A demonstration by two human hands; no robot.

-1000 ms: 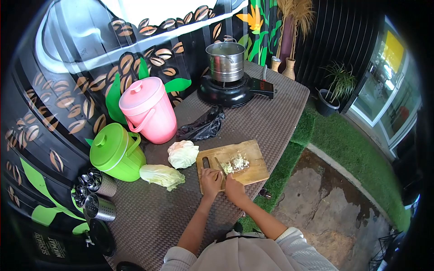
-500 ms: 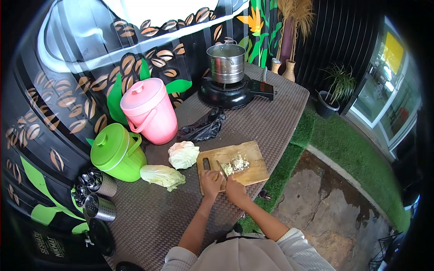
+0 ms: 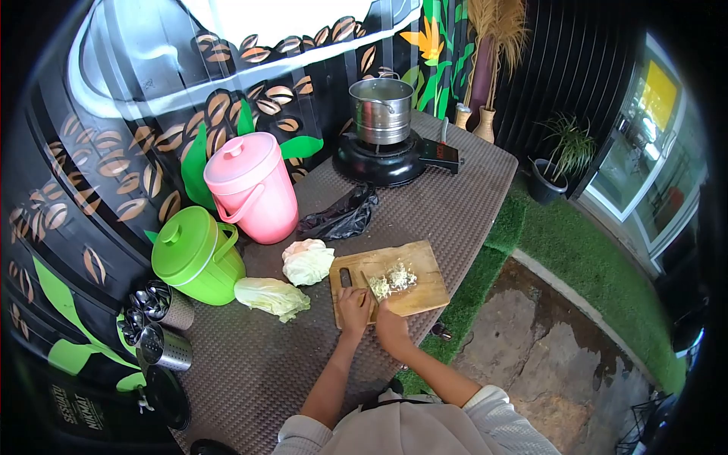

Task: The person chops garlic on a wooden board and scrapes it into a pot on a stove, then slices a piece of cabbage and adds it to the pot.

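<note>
Closed around what looks to be the handle, the right grip (image 3: 392,327) holds a knife (image 3: 369,283) with its blade just left of the pale shreds (image 3: 399,281); the handle itself is hidden from me. Beside it, the left grip (image 3: 353,307) rests with bent fingers near the slotted end of the cutting board (image 3: 426,267), close to the blade, and I can't tell whether they pinch anything. To slice well, I'd say, those fingertips want curling back from the edge, with short, even strokes keeping the shreds fine. Left forearm (image 3: 330,383) and right forearm (image 3: 445,375) reach forward and converge, wrists low and near each other. Shreds lie loosely heaped mid-board. Left of the board, on the bench (image 3: 250,371), sit a rounded cabbage piece (image 3: 307,262) and a long leafy wedge (image 3: 271,296); farther back lies a black plastic bag (image 3: 343,216), and beyond that a steel pot (image 3: 381,114) stands on a black stove (image 3: 379,163).
</note>
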